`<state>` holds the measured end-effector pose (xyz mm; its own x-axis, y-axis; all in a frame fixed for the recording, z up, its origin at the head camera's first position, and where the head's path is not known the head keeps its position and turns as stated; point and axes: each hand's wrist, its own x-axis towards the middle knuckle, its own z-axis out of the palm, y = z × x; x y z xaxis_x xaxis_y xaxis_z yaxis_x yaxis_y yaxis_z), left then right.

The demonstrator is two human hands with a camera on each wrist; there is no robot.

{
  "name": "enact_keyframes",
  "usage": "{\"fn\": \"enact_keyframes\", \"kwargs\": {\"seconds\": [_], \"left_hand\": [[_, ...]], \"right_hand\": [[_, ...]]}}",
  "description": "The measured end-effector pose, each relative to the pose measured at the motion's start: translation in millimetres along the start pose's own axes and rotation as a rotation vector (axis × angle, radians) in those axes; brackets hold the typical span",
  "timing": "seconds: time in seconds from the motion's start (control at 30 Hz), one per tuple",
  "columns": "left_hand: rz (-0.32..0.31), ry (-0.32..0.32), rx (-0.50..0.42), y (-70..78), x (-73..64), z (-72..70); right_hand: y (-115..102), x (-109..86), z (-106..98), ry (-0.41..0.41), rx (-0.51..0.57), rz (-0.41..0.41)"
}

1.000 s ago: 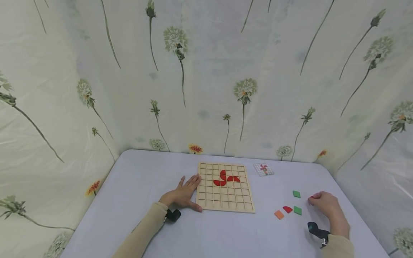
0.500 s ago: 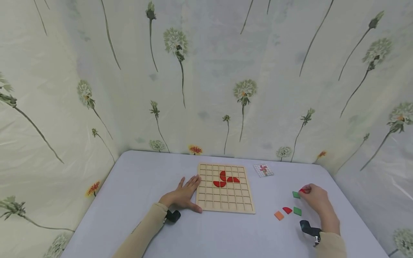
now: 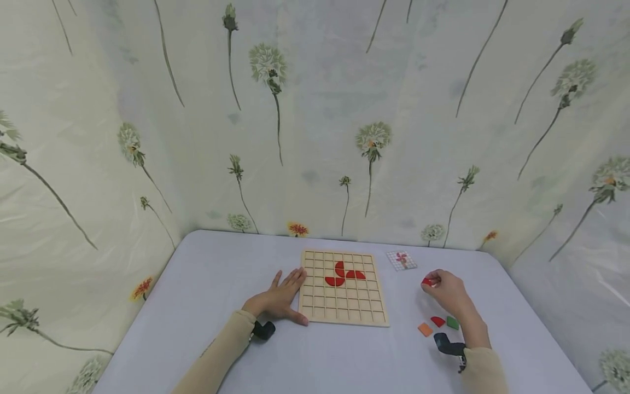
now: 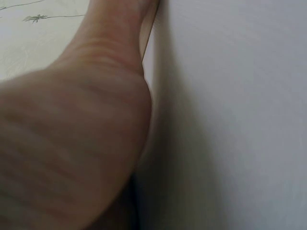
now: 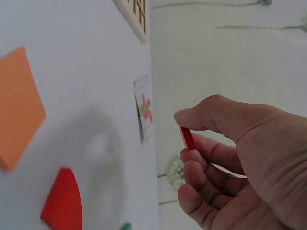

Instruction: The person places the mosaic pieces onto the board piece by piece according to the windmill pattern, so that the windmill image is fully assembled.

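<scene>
My left hand [image 3: 279,300] lies spread out at the left edge of a wooden grid board [image 3: 344,307], its fingertips and thumb touching the frame. In the left wrist view only the blurred thumb side of that hand [image 4: 91,124] shows. Red pieces [image 3: 335,281] form a pinwheel shape in the board's upper middle. Right of the board, my right hand [image 3: 449,290] is raised over the table, pinching a small flat red piece [image 5: 188,139] between thumb and index finger. A red quarter-circle piece [image 3: 437,322], an orange square piece [image 3: 425,329] and a green piece [image 3: 453,323] lie below it.
A small card with a printed grid and red flower figure [image 3: 401,260] lies right of the board's upper corner. Floral cloth [image 3: 315,137] hangs behind the white table [image 3: 236,251].
My right hand has moved left and away from the table's right side, carrying the red piece. The upper green piece is now hidden behind that arm. My left hand has stayed put.
</scene>
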<state>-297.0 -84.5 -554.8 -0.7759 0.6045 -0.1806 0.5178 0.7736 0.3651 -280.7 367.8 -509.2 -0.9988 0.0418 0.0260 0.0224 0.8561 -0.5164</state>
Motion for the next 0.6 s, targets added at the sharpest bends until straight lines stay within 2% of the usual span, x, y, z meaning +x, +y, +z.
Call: {"fn": "enact_keyframes", "kwargs": {"seconds": [0.2,0.6], "left_hand": [[-0.001,-0.002,0.006,-1.0,-0.8,-0.2],[-0.006,0.001,0.012,-0.5,0.2,0.0]], "right_hand": [[-28.3,6.6,22.1,-0.004,0.004,-0.067],[-76.6,17.8,59.0,-0.093,0.090,-0.129]]}}
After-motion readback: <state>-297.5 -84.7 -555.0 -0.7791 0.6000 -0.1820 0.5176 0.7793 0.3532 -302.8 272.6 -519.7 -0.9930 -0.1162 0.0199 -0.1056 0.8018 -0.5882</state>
